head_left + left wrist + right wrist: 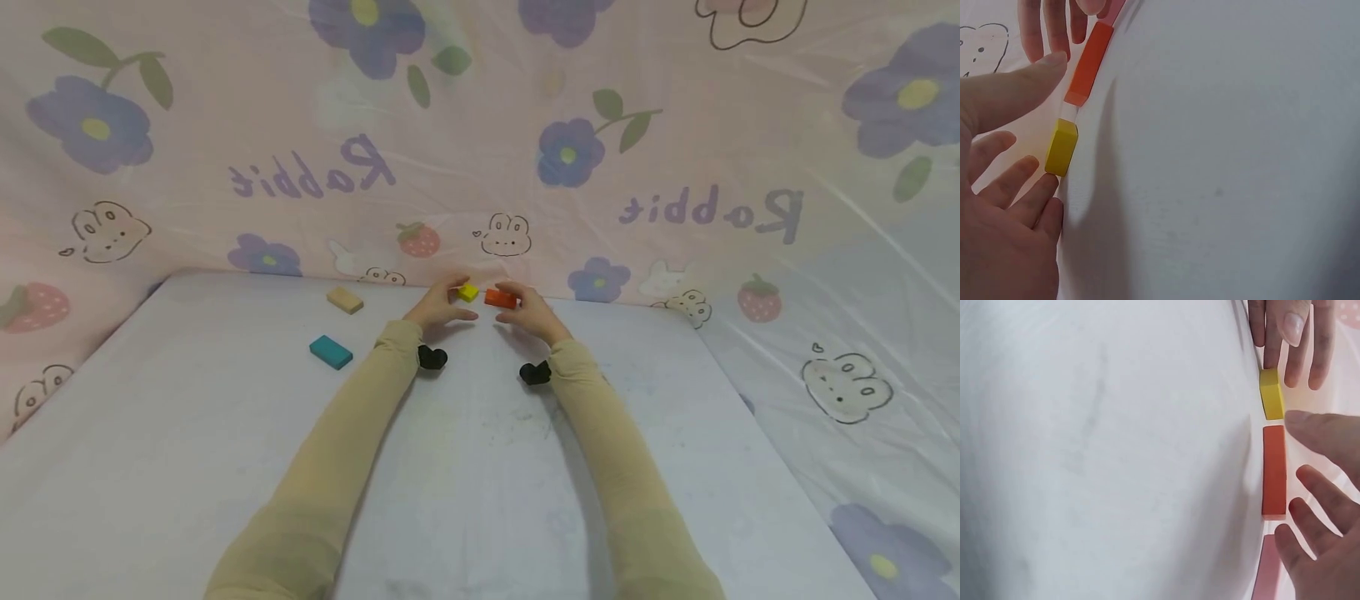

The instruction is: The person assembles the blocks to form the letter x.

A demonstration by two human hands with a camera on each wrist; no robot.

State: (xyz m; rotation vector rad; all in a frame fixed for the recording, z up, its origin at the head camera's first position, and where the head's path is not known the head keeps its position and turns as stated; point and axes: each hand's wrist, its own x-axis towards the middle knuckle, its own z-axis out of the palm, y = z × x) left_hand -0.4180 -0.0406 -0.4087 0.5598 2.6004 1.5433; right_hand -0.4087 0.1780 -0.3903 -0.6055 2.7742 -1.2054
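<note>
A short yellow block lies at the far edge of the white table, with my left hand beside it. In the left wrist view a fingertip of the left hand is at the end of the yellow block; whether it touches cannot be told. Just right of it, across a small gap, is a longer orange-red block. My right hand spreads its fingers behind and beside that block without gripping it. A pink block continues the row, partly hidden by the right hand.
On the left of the table lie a natural wood block and a teal block. Behind the row rises a pink curtain printed with flowers and rabbits. Black wrist devices sit under both sleeves.
</note>
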